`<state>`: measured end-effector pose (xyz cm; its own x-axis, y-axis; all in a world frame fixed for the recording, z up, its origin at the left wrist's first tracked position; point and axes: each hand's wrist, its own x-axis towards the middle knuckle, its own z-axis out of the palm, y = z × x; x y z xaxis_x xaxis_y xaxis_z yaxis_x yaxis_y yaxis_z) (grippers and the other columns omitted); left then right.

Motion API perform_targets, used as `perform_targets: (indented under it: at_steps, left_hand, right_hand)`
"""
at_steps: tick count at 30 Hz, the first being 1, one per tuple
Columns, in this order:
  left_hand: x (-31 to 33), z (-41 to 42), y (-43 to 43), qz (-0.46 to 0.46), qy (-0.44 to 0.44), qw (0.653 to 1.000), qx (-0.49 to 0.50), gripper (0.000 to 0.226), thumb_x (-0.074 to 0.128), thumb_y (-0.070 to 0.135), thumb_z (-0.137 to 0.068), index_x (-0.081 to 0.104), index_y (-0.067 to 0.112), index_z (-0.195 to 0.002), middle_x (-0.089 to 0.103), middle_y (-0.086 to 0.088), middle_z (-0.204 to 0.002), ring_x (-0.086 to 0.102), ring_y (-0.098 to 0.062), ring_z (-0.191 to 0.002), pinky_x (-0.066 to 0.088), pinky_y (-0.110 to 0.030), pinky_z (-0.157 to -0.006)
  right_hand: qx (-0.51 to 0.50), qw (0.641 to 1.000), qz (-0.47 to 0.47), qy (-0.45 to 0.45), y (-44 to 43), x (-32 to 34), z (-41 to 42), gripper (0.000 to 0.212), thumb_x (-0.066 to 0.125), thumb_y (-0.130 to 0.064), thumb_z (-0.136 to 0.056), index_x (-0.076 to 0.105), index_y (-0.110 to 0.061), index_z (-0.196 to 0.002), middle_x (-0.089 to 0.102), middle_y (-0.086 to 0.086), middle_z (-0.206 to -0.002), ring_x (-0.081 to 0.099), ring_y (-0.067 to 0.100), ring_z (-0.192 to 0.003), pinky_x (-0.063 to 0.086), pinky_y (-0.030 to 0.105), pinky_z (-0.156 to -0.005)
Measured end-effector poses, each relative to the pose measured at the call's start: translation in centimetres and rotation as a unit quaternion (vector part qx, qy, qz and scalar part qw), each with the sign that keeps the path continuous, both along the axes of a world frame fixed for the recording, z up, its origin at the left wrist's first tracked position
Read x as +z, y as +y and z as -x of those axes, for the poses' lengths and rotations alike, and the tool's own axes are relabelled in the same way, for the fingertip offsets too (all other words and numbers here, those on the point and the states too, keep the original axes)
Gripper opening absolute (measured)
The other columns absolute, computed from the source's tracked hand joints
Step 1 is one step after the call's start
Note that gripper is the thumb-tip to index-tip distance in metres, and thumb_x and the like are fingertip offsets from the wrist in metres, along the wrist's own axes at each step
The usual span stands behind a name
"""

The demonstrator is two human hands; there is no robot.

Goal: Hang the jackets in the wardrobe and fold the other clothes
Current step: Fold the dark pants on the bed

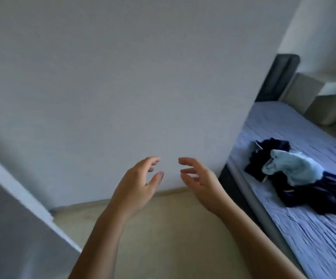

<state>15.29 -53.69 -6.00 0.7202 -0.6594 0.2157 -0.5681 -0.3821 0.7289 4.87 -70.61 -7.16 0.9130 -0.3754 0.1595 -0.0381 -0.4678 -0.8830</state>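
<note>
Pale wall [122, 77] is filling most of the frame, with a strip of beige floor [173, 228] showing at the bottom centre and a bed [314, 248] under a lilac sheet running along the right edge, its dark headboard [280, 77] rising at upper right. I am seeing a grey and white panel [12, 218] cutting across the lower left, and I cannot tell whether it belongs to the wardrobe. I am holding the left hand [138, 184] and right hand [199, 182] up in the middle of the frame, facing each other with a gap between them. The fingers [153, 161] are hanging loosely curled and spread apart, gripping nothing. The pile of clothes [304, 178] is lying on the bed at centre right, well apart from both hands. It is crumpled, with a light blue garment [296, 168] draped over the dark garments [324, 194]. Nothing folded or hung is showing here, so I am judging that at least this heap is waiting to be sorted. Its long axis is running from upper left to lower right of the frame, roughly along the bed's near edge. I cannot make out collars or hems, so I am not claiming which end is pointing where.
</note>
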Motion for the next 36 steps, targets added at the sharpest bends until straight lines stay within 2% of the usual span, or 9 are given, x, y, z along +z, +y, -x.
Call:
perform_targets:
  at_steps: [4,9,14,20,23,27,30,34,36]
  left_hand:
    - [-3.9,2.3,-12.8,-0.036,0.057,0.988,-0.138,0.033,0.058,0.03,-0.092,0.054,0.033,-0.125,0.059,0.02,-0.122,0.056,0.006,-0.105,0.044,-0.018,-0.089]
    - [-6.7,2.6,-27.4,-0.041,0.119,0.961,-0.245,0.029,0.058,0.031,-0.092,0.055,0.035,-0.121,0.06,0.02,-0.119,0.057,0.007,-0.103,0.049,-0.024,-0.091]
    - [-7.7,1.2,-41.8,-0.055,0.139,0.938,-0.311,0.023,0.058,0.026,-0.093,0.059,0.03,-0.116,0.062,0.016,-0.111,0.058,0.005,-0.1,0.042,-0.004,-0.08]
    - [-9.8,4.1,-56.9,-0.094,0.146,0.914,-0.366,0.019,0.058,0.022,-0.093,0.062,0.023,-0.111,0.065,0.013,-0.101,0.058,0.007,-0.093,0.043,-0.009,-0.08]
    - [-11.4,6.3,-64.2,-0.122,0.14,0.894,-0.409,0.017,0.057,0.023,-0.093,0.061,0.025,-0.109,0.064,0.015,-0.1,0.056,0.011,-0.093,0.039,0.001,-0.075]
    - [-14.3,7.8,-71.6,-0.153,0.151,0.893,-0.396,0.014,0.058,0.02,-0.093,0.063,0.025,-0.105,0.066,0.013,-0.097,0.059,0.005,-0.091,0.04,-0.002,-0.074]
    - [-17.3,7.3,-76.1,-0.207,0.166,0.894,-0.362,0.013,0.059,0.019,-0.092,0.065,0.023,-0.103,0.068,0.008,-0.097,0.062,-0.006,-0.093,0.043,-0.013,-0.079]
    - [-23.0,4.7,-83.1,-0.248,0.173,0.9,-0.315,0.01,0.06,0.021,-0.091,0.064,0.029,-0.093,0.068,0.013,-0.09,0.061,0.0,-0.085,0.038,-0.004,-0.068]
    - [-26.6,3.1,-86.3,-0.284,0.194,0.893,-0.292,0.01,0.058,0.021,-0.091,0.063,0.03,-0.091,0.067,0.012,-0.09,0.06,-0.001,-0.085,0.039,-0.007,-0.069]
  right_hand:
    - [-0.157,0.987,-0.036,0.011,-9.3,-2.8,5.5,0.034,0.056,-0.01,-0.093,0.057,-0.035,-0.116,0.063,-0.015,-0.116,0.061,0.003,-0.096,0.051,0.018,-0.078]
    - [-0.291,0.955,-0.054,0.028,-20.9,-5.3,8.8,0.034,0.055,-0.01,-0.092,0.058,-0.036,-0.115,0.063,-0.021,-0.112,0.061,-0.003,-0.093,0.047,0.009,-0.075]
    - [-0.4,0.912,-0.091,0.017,-31.3,-7.1,10.7,0.034,0.055,-0.009,-0.094,0.058,-0.041,-0.106,0.066,-0.014,-0.109,0.065,0.01,-0.096,0.053,0.03,-0.085]
    - [-0.48,0.869,-0.119,0.028,-41.4,-9.5,16.1,0.032,0.054,-0.012,-0.095,0.057,-0.042,-0.107,0.066,-0.015,-0.11,0.065,0.009,-0.097,0.053,0.034,-0.086]
    - [-0.518,0.843,-0.145,0.011,-47.2,-11.2,18.8,0.031,0.054,-0.008,-0.095,0.058,-0.037,-0.105,0.067,-0.01,-0.107,0.065,0.017,-0.096,0.053,0.038,-0.086]
    - [-0.526,0.83,-0.184,0.018,-55.1,-13.9,20.0,0.031,0.051,-0.005,-0.095,0.059,-0.033,-0.102,0.067,-0.007,-0.105,0.066,0.018,-0.096,0.053,0.039,-0.085]
    - [-0.514,0.83,-0.21,0.044,-60.9,-15.8,19.4,0.033,0.052,-0.004,-0.094,0.059,-0.035,-0.1,0.067,-0.01,-0.102,0.066,0.019,-0.095,0.052,0.032,-0.079]
    - [-0.503,0.827,-0.239,0.082,-69.1,-20.1,17.0,0.031,0.053,-0.006,-0.093,0.06,-0.036,-0.099,0.068,-0.011,-0.101,0.066,0.016,-0.094,0.052,0.031,-0.079]
    - [-0.496,0.825,-0.251,0.103,-72.4,-23.2,15.3,0.031,0.052,-0.006,-0.093,0.06,-0.035,-0.099,0.069,-0.011,-0.102,0.066,0.017,-0.093,0.052,0.032,-0.079]
